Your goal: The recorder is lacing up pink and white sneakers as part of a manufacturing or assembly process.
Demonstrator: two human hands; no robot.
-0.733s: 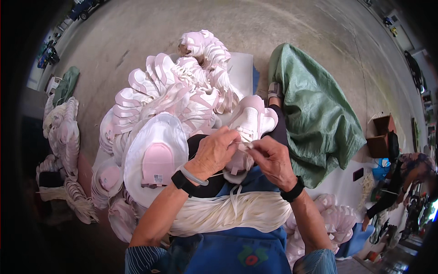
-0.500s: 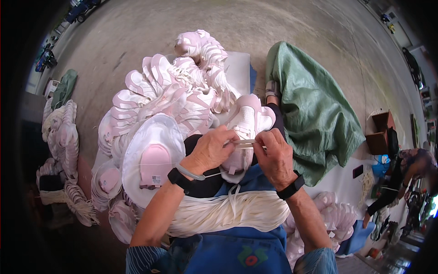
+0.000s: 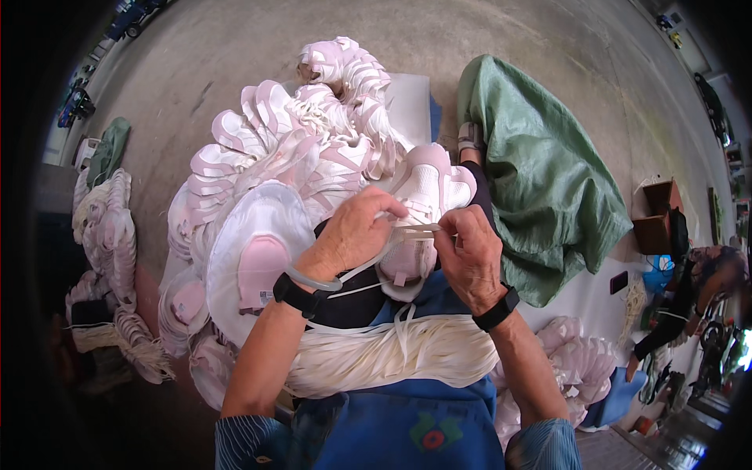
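A pink-and-white shoe upper (image 3: 423,184) lies across my lap, its toe pointing away from me and its tongue and heel opening toward me. My right hand (image 3: 472,249) pinches a cream shoelace (image 3: 417,228) at the lacing area. On the other side, my left hand (image 3: 352,231) has its fingers curled over the lace, partly hiding where it is gripped. A slack stretch of lace hangs below the left hand beside the upper. A thick bundle of cream laces (image 3: 392,352) rests across my lap, under my forearms.
Many pink-and-white uppers (image 3: 227,157) are piled ahead and left, beside a white cap-like cover (image 3: 223,294) with a pink insole piece (image 3: 262,270). Green sheeting (image 3: 540,180) lies to the right. More uppers (image 3: 576,364) sit by my right elbow. Another person (image 3: 689,305) bends at the far right.
My left hand has shifted left and upward, and a slack loop of lace now shows below it. The right hand keeps its pinch, slightly higher in view. The whole view has tilted slightly.
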